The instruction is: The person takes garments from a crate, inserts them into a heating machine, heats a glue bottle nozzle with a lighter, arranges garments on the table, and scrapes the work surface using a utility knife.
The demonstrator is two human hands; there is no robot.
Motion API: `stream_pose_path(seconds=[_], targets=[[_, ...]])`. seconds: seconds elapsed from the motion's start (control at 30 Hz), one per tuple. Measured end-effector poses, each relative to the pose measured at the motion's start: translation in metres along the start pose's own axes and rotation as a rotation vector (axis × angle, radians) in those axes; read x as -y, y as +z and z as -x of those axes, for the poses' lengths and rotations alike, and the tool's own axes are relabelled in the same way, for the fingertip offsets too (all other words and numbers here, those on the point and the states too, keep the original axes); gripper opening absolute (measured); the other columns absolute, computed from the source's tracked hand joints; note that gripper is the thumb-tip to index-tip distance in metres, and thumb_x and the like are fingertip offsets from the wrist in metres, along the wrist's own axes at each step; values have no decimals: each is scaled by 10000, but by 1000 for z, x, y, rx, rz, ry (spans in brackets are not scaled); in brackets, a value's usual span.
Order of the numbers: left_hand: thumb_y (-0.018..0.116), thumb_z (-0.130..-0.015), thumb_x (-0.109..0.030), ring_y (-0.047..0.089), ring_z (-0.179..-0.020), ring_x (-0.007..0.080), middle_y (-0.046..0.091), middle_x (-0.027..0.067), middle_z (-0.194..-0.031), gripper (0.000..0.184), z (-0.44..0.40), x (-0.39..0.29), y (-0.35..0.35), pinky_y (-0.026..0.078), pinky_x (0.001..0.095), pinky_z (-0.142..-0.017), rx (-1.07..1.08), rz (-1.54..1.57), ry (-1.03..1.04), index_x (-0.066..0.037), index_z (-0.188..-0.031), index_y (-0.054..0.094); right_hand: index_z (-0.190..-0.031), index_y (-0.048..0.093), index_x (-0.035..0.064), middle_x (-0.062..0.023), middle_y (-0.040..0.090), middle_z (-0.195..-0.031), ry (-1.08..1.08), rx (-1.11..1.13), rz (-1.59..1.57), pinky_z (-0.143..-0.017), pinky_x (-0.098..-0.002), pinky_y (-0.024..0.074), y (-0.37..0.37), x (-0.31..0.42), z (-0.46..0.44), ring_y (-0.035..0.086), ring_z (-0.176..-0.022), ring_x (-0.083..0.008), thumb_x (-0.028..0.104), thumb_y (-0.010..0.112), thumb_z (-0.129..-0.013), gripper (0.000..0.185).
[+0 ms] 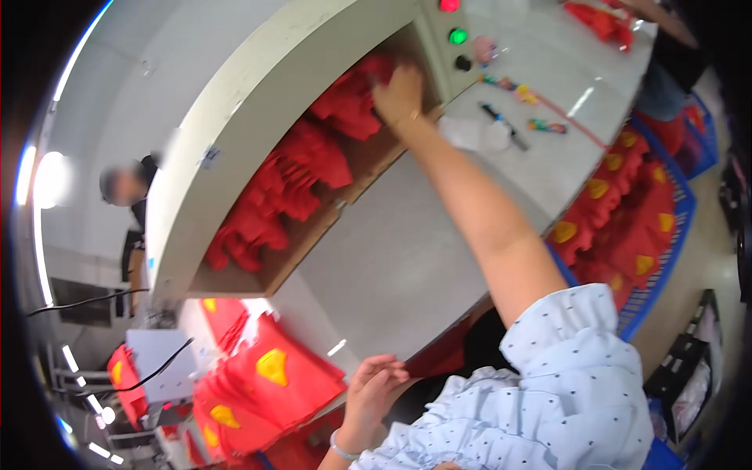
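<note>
My right hand [401, 95] reaches into the wide opening of a beige machine [243, 110]. Its fingers are closed on the end of a row of bunched red cloth pieces [305, 168] that lie along the opening. Down near my body, my left hand [377, 388] is held up with nothing in it, its fingers loosely bent and apart. Close to that hand lies a pile of red cloth pieces with yellow patches [258, 384].
A red lamp [449, 5], a green button [458, 35] and a black knob sit on the machine. A pen-like tool [505, 125] and small colourful packets lie on the grey tabletop [384, 258]. A blue crate [638, 305] of red cloth stands at right. Other people are nearby.
</note>
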State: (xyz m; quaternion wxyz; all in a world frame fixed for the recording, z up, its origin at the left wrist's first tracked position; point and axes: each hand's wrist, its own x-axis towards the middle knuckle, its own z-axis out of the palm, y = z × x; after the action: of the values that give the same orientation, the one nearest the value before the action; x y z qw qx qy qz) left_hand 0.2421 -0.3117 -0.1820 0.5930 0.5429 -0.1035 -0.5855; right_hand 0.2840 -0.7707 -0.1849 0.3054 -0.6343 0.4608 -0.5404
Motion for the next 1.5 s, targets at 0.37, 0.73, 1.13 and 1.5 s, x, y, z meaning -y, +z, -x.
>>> stream_pose_path(seconds=[0.37, 0.73, 1.13, 1.5], targets=[[519, -857, -70, 603, -843, 199, 597, 130, -973, 242, 22, 34, -21, 496, 324, -791, -20, 42, 237, 15, -1083, 520, -1358, 324, 65, -191, 333, -1386, -374, 878, 340, -1044, -426, 289, -177, -11, 212, 316, -1278, -348, 231, 625, -768, 683], [610, -797, -128, 581, -816, 202, 600, 115, -924, 149, 107, 18, -73, 462, 334, -733, 373, -420, 574, -2, -874, 630, -1142, 554, 42, -165, 524, -1222, -618, 608, 433, -975, -408, 379, -193, -32, 243, 468, -1161, -340, 204, 584, -752, 424], [640, -802, -296, 545, -935, 211, 570, 17, -1009, 267, 221, -74, -56, 401, 441, -890, 1376, -1152, 848, -134, -1014, 640, -1144, 548, 44, -152, 559, -1151, -550, 615, 295, -910, -370, 414, -186, -45, 235, 521, -1078, -297, 180, 615, -772, 402], [615, -807, -438, 534, -945, 234, 555, 64, -1041, 420, 217, -52, -72, 401, 477, -871, 451, -913, 1429, -108, -1066, 606, -1106, 525, -31, -119, 594, -915, -276, 93, 472, -735, -375, 451, -189, -105, 70, 559, -806, -256, 291, 770, -654, 607]])
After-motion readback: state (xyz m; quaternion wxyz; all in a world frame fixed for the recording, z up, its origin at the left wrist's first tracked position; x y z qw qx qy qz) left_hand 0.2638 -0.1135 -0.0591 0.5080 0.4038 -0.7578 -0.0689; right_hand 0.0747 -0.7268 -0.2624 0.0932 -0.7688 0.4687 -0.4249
